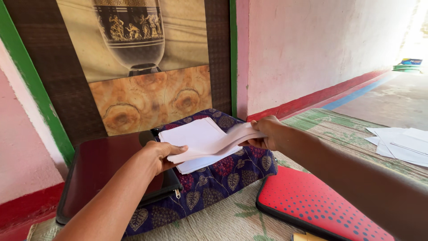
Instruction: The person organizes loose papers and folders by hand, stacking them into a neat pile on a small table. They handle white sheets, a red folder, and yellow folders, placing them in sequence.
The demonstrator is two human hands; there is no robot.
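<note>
Over the patterned cushion [214, 178], at twelve o'clock from me, I have my left hand [162, 154] and right hand [267, 133] both clamped on the paper stack [200, 140], top sheets half lifted, the rest unsorted.

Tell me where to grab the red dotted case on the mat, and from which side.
Take the red dotted case by its near left corner, coming from the left over the woven mat. It lies flat, and that rounded, black-trimmed edge is bare, so fingers could probably slide under it. Its right part runs under the right forearm and out of view. Both the left hand and right hand hold the white paper stack.
</note>
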